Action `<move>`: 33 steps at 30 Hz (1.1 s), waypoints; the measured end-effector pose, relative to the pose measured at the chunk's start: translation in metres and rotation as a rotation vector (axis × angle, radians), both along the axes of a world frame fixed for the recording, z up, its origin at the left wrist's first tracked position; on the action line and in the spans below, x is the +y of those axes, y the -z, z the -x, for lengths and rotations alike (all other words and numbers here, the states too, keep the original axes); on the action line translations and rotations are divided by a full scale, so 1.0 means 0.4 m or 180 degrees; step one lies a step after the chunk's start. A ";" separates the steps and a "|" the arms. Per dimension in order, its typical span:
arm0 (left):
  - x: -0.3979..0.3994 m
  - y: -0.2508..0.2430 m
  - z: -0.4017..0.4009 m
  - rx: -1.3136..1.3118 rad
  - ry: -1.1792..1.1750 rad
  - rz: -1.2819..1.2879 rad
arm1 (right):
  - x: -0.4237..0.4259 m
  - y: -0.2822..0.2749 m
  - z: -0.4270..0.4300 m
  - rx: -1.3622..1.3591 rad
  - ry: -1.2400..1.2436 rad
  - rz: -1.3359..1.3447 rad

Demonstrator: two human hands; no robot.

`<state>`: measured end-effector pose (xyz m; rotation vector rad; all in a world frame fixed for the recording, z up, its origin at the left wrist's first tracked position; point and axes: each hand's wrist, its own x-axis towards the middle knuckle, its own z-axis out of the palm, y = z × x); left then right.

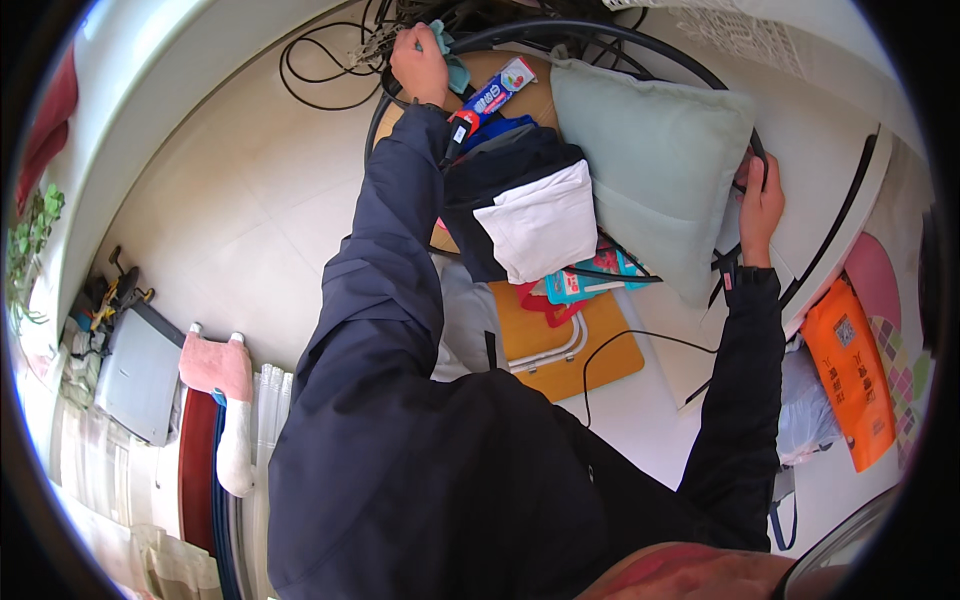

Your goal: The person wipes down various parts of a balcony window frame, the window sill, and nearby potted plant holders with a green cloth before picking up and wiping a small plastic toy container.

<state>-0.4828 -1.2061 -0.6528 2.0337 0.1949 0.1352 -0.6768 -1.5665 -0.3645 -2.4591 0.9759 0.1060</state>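
Note:
A round chair with a black tubular rim (600, 28) stands before me. My left hand (422, 66) is closed on a teal cloth (452, 66) at the rim's upper left. At the right side, my right hand (759, 199) grips the black rim. Between my hands, a grey-green cushion (649, 161) leans on the seat's right part. Left of it are dark folded clothes (525, 161) with a folded white cloth (541, 225) on top. A blue and red toothpaste box (491, 94) lies above them, near my left forearm.
Black cables (322, 71) coil on the floor at upper left. Below the chair lie a yellow folding-table board (577, 352), a teal package (592, 281) and a thin black cord (637, 331). An orange bag (851, 375) lies at right. A pink-covered object (217, 364) stands at left.

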 end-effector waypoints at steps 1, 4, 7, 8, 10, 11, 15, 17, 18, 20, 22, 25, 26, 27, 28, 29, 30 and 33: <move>-0.014 -0.018 0.007 0.0003 0.0045 0.0026 | -0.002 0.002 0.002 -0.0063 -0.0067 0.0092; -0.038 -0.079 0.007 0.0068 -0.0366 0.0705 | 0.000 0.005 0.012 -0.0022 -0.0019 0.0103; -0.079 -0.158 0.027 0.0171 -0.0644 0.1609 | -0.008 0.016 0.017 -0.0146 -0.0225 0.0211; -0.120 -0.235 0.050 0.0331 -0.0638 0.2198 | -0.011 0.013 0.024 -0.0168 -0.0331 0.0321; -0.163 -0.297 0.107 0.0221 -0.0352 0.2203 | -0.001 0.011 0.014 -0.0164 -0.0208 0.0282; -0.178 -0.294 0.145 0.0231 -0.0149 0.2336 | 0.001 0.009 0.011 -0.0156 -0.0126 0.0251; -0.233 -0.321 0.195 0.0423 0.0376 0.2077 | -0.003 0.015 0.009 -0.0168 -0.0332 0.0536; -0.246 -0.333 0.191 0.0766 0.0372 0.2771 | -0.002 0.016 0.005 -0.0234 -0.0373 0.0659; -0.254 -0.324 0.180 0.0433 0.0307 0.2570 | -0.003 0.015 0.001 -0.0225 -0.0390 0.0610; -0.267 -0.319 0.182 -0.0145 0.0813 0.1916 | -0.005 0.022 0.013 -0.0219 -0.0365 0.0553; -0.297 -0.349 0.175 -0.0838 0.1715 0.1237 | -0.014 0.033 0.025 -0.0468 -0.0477 0.0713; -0.341 -0.362 0.158 -0.1182 0.2226 0.1018 | -0.011 0.035 0.019 -0.0562 -0.0584 0.0820; -0.331 -0.362 0.151 -0.1107 0.2309 0.0871 | -0.013 0.033 0.019 -0.0560 -0.0560 0.0800; -0.309 -0.324 0.148 -0.0879 0.3016 0.0714 | -0.010 0.030 0.016 -0.0490 -0.0576 0.0879; -0.316 -0.301 0.137 -0.0920 0.3400 0.0721 | -0.009 0.030 0.013 -0.0426 -0.0593 0.0968; -0.318 -0.280 0.133 -0.0958 0.3781 0.0726 | -0.008 0.031 0.013 -0.0434 -0.0574 0.0951; -0.324 -0.288 0.133 -0.0947 0.3794 0.0704 | -0.009 0.032 0.016 -0.0432 -0.0564 0.1000; -0.332 -0.291 0.121 -0.0721 0.3312 0.0454 | -0.012 0.044 0.021 -0.0425 -0.0515 0.1050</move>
